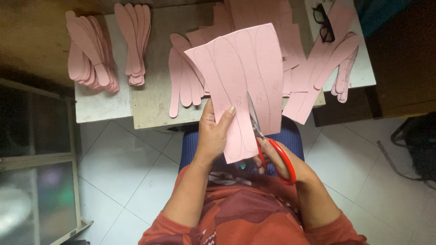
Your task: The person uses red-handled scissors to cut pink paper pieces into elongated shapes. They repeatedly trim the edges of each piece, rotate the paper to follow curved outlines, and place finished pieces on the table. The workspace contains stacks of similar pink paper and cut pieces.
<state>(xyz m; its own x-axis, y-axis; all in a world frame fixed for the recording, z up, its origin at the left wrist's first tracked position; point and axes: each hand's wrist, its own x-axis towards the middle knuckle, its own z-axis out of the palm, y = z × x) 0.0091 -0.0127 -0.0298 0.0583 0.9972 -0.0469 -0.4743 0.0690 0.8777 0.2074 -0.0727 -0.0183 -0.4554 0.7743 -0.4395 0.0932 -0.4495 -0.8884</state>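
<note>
At nine o'clock, a dark glass-fronted cabinet (36,149) against the white tiled floor (122,172). At ten o'clock, heaped on the counter (150,104): two stacks of pink cut-out strips (91,54), the nearer stack at eleven (135,43). Just left of centre, more loose pink strips (184,77) fanned flat. Dead centre, held up above the counter edge: a pink sheet (245,77) marked with pencilled outlines, hiding part of the pile behind. Left hand (212,136), fingers pinching the sheet's lower left edge, thumb on the face. Blades of red-handled scissors (268,145) biting into the sheet's bottom edge at about five o'clock from its middle. Right hand (277,163) at the sheet's lower right, fingers clenched through the red loops. At one o'clock, long pink offcuts (318,77) overhanging the counter, black spectacles (324,22) beside them. At three o'clock, a dark bag (418,140) on the floor.
</note>
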